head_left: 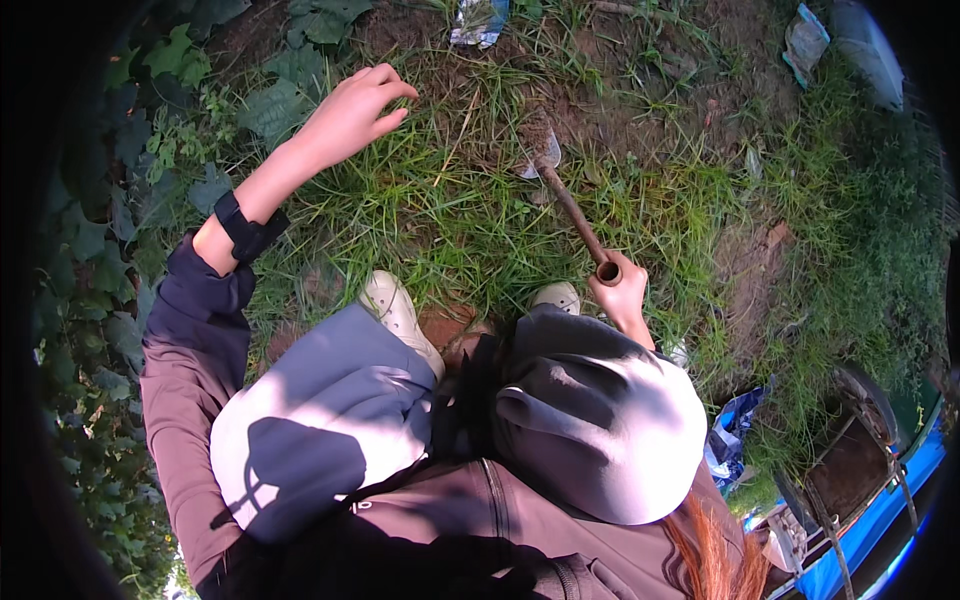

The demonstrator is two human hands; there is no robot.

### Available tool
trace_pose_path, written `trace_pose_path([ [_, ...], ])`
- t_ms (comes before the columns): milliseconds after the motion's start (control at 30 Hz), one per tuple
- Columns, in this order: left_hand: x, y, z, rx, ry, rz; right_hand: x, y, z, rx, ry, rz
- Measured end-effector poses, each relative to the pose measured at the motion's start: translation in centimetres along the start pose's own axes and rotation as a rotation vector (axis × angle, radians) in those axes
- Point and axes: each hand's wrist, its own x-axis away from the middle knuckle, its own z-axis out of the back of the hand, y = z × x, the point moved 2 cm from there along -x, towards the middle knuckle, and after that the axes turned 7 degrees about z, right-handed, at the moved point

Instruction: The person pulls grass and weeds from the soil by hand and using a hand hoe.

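My right hand (621, 288) is wrapped around the hollow end of a rusty-handled trowel (575, 212). The trowel's blade points away from me, with loose soil (537, 132) heaped on and around its tip. Out to the left, my left hand (362, 108) hovers over the grass (440, 200). Its fingers are slightly bent, the thumb stands apart, and nothing is in it. A black band (248, 228) circles the left wrist. My knees are bent, and pale clogs (400, 320) rest on the ground between the hands.
Broad-leaved plants (110, 240) crowd the left side. Beyond the trowel lie bare soil (620, 60) and a crumpled wrapper (478, 22). More plastic litter (805, 45) is at the far right. Near my right knee are a blue-and-white wrapper (735, 430) and a wheeled metal cart (850, 470).
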Motion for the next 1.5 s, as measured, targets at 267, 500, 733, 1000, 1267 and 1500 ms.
trace_pose_path([
  [267, -4.8, 1.5, -1.7, -0.162, 0.098, -0.274, -3.4, 0.4, -2.1, 0.000, 0.005, 0.017],
  [500, -10.6, 3.0, -5.3, -0.337, 0.052, -0.393, -3.2, 1.5, -3.3, -0.211, -0.003, -0.165],
  [733, -14.3, 3.2, -8.6, -0.367, 0.015, -0.343, -2.0, -0.9, -2.0, -0.074, 0.031, -0.083],
  [1000, -14.8, 3.1, -9.8, -0.265, -0.203, -0.488, 1.7, -1.3, 3.8, 0.071, -0.034, -0.137],
  [1267, -15.5, 3.6, -12.3, -0.537, -0.072, -0.639, 2.5, -0.5, 4.0, 0.078, 0.071, -0.210],
  [1500, -14.3, 1.7, -10.7, -0.317, 0.032, -0.578, 1.7, -1.0, 3.8, 0.049, 0.068, -0.218],
])
